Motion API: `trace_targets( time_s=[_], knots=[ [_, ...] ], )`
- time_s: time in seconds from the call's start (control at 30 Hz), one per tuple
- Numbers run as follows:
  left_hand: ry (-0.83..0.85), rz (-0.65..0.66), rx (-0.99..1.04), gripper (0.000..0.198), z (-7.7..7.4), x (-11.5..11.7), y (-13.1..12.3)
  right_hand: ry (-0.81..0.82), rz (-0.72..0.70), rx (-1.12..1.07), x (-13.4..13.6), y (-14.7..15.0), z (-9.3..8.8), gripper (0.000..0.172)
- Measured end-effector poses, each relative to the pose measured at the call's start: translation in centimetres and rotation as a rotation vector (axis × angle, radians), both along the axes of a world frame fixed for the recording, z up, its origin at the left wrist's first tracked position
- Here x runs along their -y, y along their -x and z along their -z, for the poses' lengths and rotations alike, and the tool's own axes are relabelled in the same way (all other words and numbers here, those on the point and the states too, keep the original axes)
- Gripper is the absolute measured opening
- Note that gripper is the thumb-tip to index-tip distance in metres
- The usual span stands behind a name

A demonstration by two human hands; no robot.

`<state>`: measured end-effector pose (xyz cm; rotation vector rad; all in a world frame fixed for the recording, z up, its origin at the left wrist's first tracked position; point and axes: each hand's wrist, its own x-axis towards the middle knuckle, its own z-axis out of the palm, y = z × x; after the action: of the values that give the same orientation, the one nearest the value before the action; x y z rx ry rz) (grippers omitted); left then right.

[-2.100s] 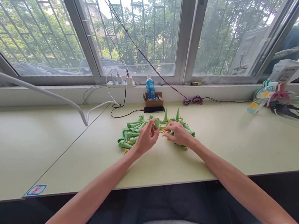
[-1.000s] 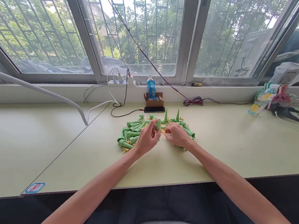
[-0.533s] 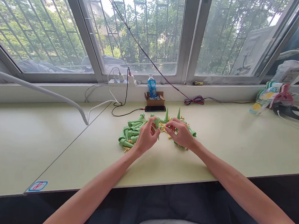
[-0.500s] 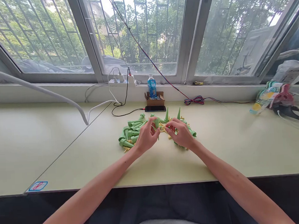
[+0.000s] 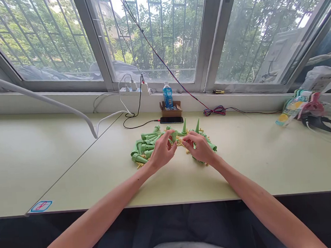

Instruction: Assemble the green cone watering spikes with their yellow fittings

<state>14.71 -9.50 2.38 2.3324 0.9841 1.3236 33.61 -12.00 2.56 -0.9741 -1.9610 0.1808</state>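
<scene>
Tabletop (image 5: 256,163), held cone (image 5: 174,136) (wide end up)

I am working bare-handed and bare-armed: my left hand (image 5: 164,149) and my right hand (image 5: 199,149) are going uncovered, their fingers (image 5: 166,136) looking slim and fairly long. My left forearm (image 5: 103,208) is carrying one small dark spot (image 5: 138,179) a little above the wrist (image 5: 151,169), and my right forearm (image 5: 261,200) is widening smoothly toward me. At my front I am wearing a pale grey garment (image 5: 188,247), its rounded edge peeking in with a lighter patch inside. Dark navy clothing (image 5: 183,221) is showing beyond it, its soft folds fading into shadow.
</scene>
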Motion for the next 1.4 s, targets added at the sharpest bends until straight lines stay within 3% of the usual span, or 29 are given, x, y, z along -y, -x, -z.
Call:
trace_targets(
  time_s=[1.1,1.4],
  knots=[
    [0.001,0.066,-0.098,0.03,0.01,0.03,0.4,0.058,-0.027,0.007,-0.01,-0.06,0.17,0.022],
    [-0.017,0.016,-0.087,0.029,0.08,0.01,0.29,0.055,-0.01,0.007,-0.18,0.04,0.38,0.022]
  ],
)
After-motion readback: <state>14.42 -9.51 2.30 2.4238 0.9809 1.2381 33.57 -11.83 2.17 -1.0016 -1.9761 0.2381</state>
